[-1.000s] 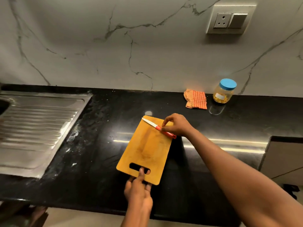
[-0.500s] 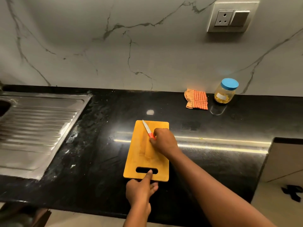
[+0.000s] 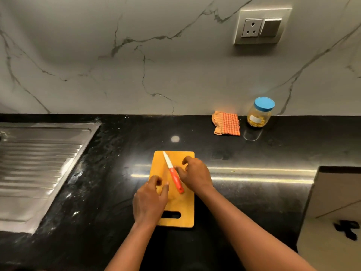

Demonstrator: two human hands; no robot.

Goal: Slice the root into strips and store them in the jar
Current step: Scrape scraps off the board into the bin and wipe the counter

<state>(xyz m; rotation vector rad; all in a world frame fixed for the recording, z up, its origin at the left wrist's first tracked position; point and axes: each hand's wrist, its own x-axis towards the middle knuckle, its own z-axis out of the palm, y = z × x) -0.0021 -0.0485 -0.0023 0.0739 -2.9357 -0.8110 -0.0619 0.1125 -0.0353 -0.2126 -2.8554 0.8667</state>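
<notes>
An orange cutting board (image 3: 185, 204) lies lengthwise on the black counter, its handle slot toward me. On it rests a knife (image 3: 175, 179) with a red handle and white blade, tip pointing away and left. My right hand (image 3: 195, 176) sits just right of the handle with fingers loosely curled, thumb by the handle, not gripping it. My left hand (image 3: 149, 202) rests on the board's near left part, fingers relaxed. A clear jar (image 3: 258, 114) with a blue lid, holding yellowish pieces, stands at the back right by the wall. No root shows.
A folded orange checked cloth (image 3: 227, 124) lies left of the jar. A steel sink drainboard (image 3: 39, 163) fills the left side. The counter ends on the right at a beige lower surface (image 3: 336, 198). A wall socket (image 3: 261, 26) is above.
My right hand has let go of the knife, which now lies on the board. My left hand moved from the handle slot up onto the board's left side.
</notes>
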